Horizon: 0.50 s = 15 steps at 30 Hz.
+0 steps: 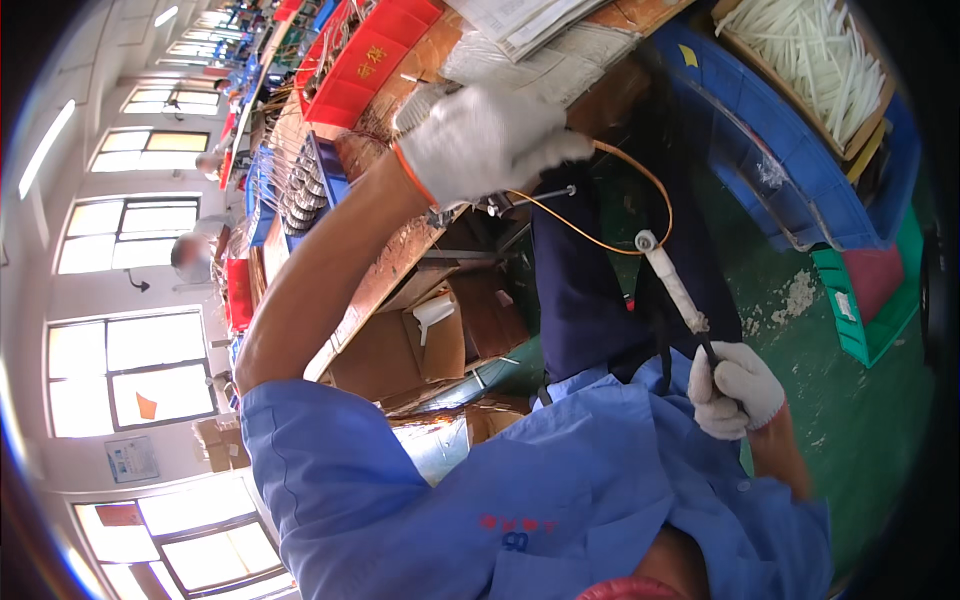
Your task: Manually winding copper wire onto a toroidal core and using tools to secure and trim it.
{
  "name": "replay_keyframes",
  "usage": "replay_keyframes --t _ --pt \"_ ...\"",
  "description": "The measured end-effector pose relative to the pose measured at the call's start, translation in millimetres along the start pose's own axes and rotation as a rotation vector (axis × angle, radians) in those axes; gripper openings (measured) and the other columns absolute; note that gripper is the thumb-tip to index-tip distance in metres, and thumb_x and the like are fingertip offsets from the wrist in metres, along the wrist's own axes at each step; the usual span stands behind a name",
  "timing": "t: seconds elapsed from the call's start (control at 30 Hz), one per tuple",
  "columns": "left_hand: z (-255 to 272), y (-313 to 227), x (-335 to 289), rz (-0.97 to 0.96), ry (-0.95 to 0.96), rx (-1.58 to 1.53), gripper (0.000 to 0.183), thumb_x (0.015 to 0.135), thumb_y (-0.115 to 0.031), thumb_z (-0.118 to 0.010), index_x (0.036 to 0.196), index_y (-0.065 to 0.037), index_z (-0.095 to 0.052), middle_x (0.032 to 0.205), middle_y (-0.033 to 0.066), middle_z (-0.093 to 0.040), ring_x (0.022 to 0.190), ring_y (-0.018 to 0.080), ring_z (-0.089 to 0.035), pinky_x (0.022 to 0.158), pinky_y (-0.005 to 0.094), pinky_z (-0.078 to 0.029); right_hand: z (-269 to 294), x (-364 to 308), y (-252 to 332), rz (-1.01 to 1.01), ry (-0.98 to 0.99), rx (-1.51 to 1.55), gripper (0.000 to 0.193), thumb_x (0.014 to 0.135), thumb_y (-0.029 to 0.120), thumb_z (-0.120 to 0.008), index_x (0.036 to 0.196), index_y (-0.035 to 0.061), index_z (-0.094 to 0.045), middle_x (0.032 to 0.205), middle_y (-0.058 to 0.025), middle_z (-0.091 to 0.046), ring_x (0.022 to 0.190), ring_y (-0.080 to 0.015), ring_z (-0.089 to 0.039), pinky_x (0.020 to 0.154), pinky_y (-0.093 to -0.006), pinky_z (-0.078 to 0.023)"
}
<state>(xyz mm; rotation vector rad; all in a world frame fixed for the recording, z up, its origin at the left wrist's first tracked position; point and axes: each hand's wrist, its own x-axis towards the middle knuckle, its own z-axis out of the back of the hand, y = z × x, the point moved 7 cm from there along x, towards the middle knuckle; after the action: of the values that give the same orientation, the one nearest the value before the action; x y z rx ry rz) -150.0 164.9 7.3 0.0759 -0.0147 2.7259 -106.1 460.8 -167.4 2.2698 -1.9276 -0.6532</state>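
My left hand (485, 140), in a white glove with an orange cuff edge, is over the workbench edge with its fingers closed on a thin orange wire (664, 190). The wire hangs from the fingers in a loop out over my legs. Lower right, my gloved right hand (736, 392) wraps round the black lower end of a white-wrapped rod (673, 285). At its upper tip the rod has a ring, and the wire passes at or through it; I cannot tell which. Beneath my left hand a metal clamp-like fitting (530, 200) juts from the bench edge.
A blue bin (770, 190) at the right bears a cardboard box of white strips (815, 60); a green crate (880, 300) is below it. On the workbench (385, 265) are a red box (372, 62), papers (530, 20) and stacked metal parts (303, 195). Cardboard boxes (385, 350) lie underneath.
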Motion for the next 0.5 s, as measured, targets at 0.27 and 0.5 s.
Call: replay_keyframes --t 0.27,0.5 --pt "24.1 67.8 5.5 0.53 -0.068 -0.486 0.052 0.105 -0.047 -0.06 0.087 0.001 -0.067 0.07 0.0061 -0.063 0.059 0.0159 -0.063 0.056 0.036 -0.052 54.3 -66.7 -29.6 -0.281 -0.03 -0.128 0.019 0.101 0.013 -0.051 0.096 -0.0035 -0.058 0.057 -0.0021 -0.041 0.042 -0.0084 -0.037 0.037 -0.028 -0.028" --pt "-17.5 188.3 -54.6 1.162 -0.597 -1.212 0.057 0.107 -0.053 -0.053 0.067 -0.012 -0.052 0.054 -0.002 -0.04 0.041 0.0122 -0.036 0.04 0.0293 -0.029 -35.0 97.3 16.7 -0.172 0.035 -0.158 0.032 0.11 0.029 -0.052 0.094 0.0015 -0.057 0.056 0.0023 -0.042 0.038 -0.0059 -0.035 0.032 -0.026 -0.028"
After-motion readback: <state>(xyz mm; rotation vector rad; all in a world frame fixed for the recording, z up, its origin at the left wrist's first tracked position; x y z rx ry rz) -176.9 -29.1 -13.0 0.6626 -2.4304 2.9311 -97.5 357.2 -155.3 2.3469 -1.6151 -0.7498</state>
